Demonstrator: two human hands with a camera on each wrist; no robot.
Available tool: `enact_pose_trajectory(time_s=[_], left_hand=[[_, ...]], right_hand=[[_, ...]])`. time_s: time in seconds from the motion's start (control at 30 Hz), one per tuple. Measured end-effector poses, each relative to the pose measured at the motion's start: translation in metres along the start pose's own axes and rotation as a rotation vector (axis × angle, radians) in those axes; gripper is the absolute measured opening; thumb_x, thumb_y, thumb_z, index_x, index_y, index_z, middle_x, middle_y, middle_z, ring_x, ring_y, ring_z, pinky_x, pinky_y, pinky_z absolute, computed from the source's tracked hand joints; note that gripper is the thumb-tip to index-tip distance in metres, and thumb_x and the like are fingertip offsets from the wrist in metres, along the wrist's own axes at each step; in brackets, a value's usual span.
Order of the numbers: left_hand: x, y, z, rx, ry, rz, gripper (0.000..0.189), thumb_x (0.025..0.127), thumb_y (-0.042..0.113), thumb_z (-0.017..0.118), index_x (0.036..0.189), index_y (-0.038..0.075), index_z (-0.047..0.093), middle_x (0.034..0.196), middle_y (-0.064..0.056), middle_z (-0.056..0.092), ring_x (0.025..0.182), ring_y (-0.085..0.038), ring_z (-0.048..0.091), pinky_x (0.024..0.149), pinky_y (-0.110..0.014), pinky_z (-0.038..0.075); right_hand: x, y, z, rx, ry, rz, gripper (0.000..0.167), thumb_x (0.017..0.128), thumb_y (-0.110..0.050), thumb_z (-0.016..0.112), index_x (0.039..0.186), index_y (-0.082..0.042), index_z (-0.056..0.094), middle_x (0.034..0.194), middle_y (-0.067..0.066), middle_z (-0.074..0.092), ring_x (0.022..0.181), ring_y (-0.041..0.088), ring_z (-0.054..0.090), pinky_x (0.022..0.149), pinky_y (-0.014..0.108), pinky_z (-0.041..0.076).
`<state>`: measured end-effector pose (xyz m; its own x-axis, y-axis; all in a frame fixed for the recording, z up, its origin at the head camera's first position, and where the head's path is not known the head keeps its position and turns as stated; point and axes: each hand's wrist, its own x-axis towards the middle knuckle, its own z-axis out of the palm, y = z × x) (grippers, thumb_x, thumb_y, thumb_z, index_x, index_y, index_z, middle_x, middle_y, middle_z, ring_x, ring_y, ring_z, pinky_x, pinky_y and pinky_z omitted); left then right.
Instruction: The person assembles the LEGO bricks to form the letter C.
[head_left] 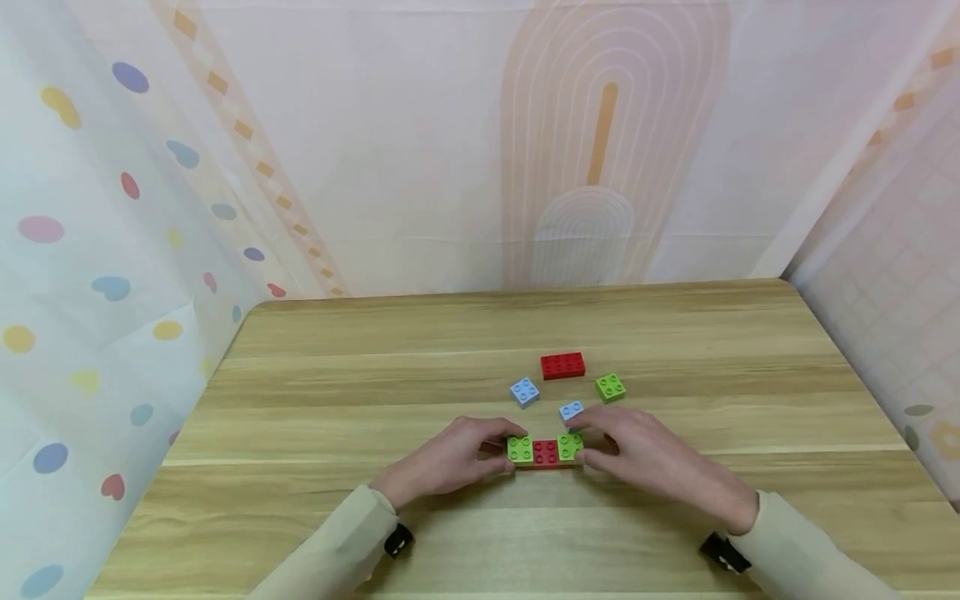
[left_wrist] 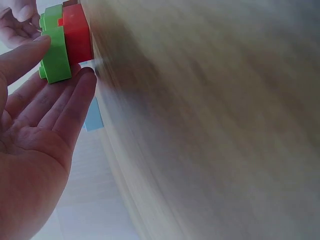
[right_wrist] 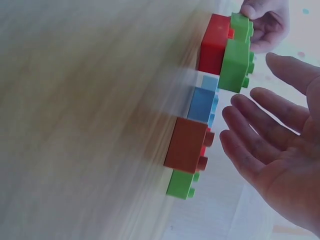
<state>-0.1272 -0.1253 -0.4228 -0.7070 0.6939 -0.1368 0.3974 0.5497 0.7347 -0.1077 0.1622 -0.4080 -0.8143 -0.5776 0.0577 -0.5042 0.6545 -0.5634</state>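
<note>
A red toy building brick [head_left: 546, 453] lies near the front of the table, with a left green brick [head_left: 521, 450] and a right green brick [head_left: 570, 447] on its two ends. Red studs show between them. My left hand [head_left: 457, 458] pinches the left green brick, thumb on the near side and fingers on the far side. My right hand [head_left: 645, 450] is beside the right green brick, its fingers [right_wrist: 260, 115] loosely extended and apart from the brick in the right wrist view. Just beyond its index finger is a light blue brick [head_left: 571, 410], partly covered in the head view.
Farther back lie another light blue brick [head_left: 524, 392], a long red brick [head_left: 562, 365] and a loose green brick [head_left: 611, 387]. The wooden table [head_left: 360, 375] meets patterned cloth [head_left: 405, 150] at the back and sides.
</note>
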Motion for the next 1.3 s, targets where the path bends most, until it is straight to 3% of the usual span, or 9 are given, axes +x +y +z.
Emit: enact_pose_trajectory(time_s=[0.07, 0.17, 0.3, 0.6, 0.97, 1.3], left_hand=[[0.0, 0.0, 0.0, 0.01, -0.003, -0.002, 0.039, 0.095, 0.02, 0.069, 0.133, 0.015, 0.06, 0.127, 0.004, 0.063, 0.109, -0.004, 0.06, 0.095, -0.024, 0.049], [0.0, 0.0, 0.0, 0.021, -0.008, -0.004, 0.038, 0.096, 0.021, 0.068, 0.133, 0.015, 0.06, 0.128, 0.004, 0.063, 0.109, -0.004, 0.059, 0.095, -0.024, 0.049], [0.0, 0.0, 0.0, 0.029, -0.014, 0.002, 0.038, 0.096, 0.022, 0.068, 0.133, 0.015, 0.06, 0.128, 0.004, 0.063, 0.109, -0.003, 0.059, 0.095, -0.023, 0.049], [-0.001, 0.001, 0.001, 0.044, -0.003, 0.027, 0.038, 0.096, 0.019, 0.068, 0.133, 0.013, 0.06, 0.127, 0.003, 0.063, 0.108, -0.003, 0.059, 0.095, -0.023, 0.049], [-0.001, 0.001, 0.001, 0.035, -0.008, 0.008, 0.038, 0.096, 0.021, 0.068, 0.133, 0.014, 0.059, 0.127, 0.004, 0.063, 0.109, -0.003, 0.059, 0.095, -0.024, 0.049], [-0.001, 0.001, 0.0, 0.04, -0.007, 0.014, 0.038, 0.096, 0.022, 0.068, 0.133, 0.014, 0.06, 0.126, 0.005, 0.064, 0.108, -0.003, 0.06, 0.095, -0.024, 0.05]], right_hand=[[-0.001, 0.002, -0.002, 0.01, 0.021, -0.009, 0.034, 0.093, -0.029, 0.072, 0.124, -0.014, 0.067, 0.115, -0.003, 0.067, 0.082, 0.011, 0.058, 0.07, 0.028, 0.052], [-0.002, 0.006, -0.005, 0.017, 0.049, -0.023, 0.031, 0.093, -0.027, 0.071, 0.122, -0.014, 0.068, 0.112, -0.003, 0.068, 0.08, 0.011, 0.058, 0.07, 0.029, 0.053], [-0.004, 0.012, -0.007, 0.015, 0.077, -0.026, 0.031, 0.093, -0.026, 0.072, 0.121, -0.014, 0.069, 0.116, -0.003, 0.069, 0.095, 0.013, 0.064, 0.083, 0.038, 0.056], [-0.009, 0.022, -0.013, -0.029, 0.08, -0.039, 0.035, 0.092, -0.023, 0.073, 0.123, -0.01, 0.067, 0.123, 0.0, 0.067, 0.114, 0.022, 0.062, 0.096, 0.046, 0.051], [-0.018, 0.039, -0.022, 0.061, -0.045, 0.008, 0.041, 0.091, -0.027, 0.074, 0.128, -0.013, 0.065, 0.13, -0.004, 0.062, 0.125, 0.024, 0.054, 0.102, 0.05, 0.046], [-0.019, 0.051, -0.028, 0.115, -0.117, 0.034, 0.046, 0.089, -0.029, 0.076, 0.13, -0.016, 0.063, 0.134, -0.003, 0.059, 0.124, 0.023, 0.053, 0.102, 0.051, 0.045]])
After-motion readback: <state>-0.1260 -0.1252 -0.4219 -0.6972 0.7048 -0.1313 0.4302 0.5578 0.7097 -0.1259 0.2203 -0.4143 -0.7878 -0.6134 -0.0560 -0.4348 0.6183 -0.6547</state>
